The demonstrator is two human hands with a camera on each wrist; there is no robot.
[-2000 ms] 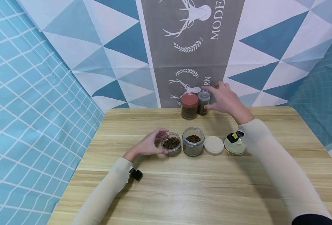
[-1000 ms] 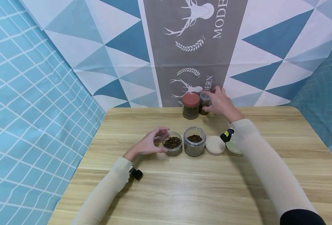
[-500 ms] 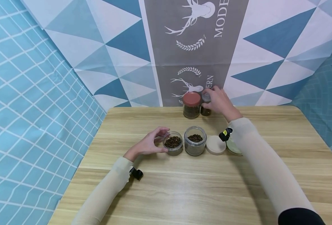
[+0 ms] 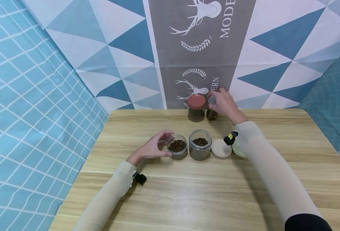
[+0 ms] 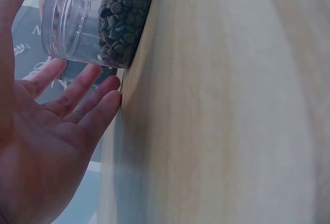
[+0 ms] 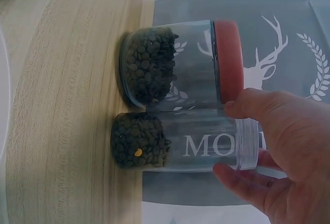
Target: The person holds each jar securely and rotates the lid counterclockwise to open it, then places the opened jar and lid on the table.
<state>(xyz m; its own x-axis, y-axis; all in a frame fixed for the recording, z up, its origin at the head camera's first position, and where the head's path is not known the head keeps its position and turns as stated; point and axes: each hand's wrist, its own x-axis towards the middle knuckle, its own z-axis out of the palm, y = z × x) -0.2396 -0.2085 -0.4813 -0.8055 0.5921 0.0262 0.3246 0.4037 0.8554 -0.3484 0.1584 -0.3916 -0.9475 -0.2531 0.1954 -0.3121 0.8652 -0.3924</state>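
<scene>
Wooden table (image 4: pixel 170 192), left hand (image 4: pixel 155 147) wide around low pellet jar (image 4: pixel 179 156), right hand (image 4: pixel 224 103) holding narrow pellet jar (image 6: pixel 180 142)

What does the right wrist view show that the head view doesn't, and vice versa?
Right wrist only: a clear yellow bit low in the slim jar, plus side-on fill levels for it and the red-lidded jar.

Head only: the left grip at the short open jar, and the pale green lid, partly hidden.

Both: the right grip holding the slim jar near its top, the red-lidded jar beside it, the table and printed backdrop.
</scene>
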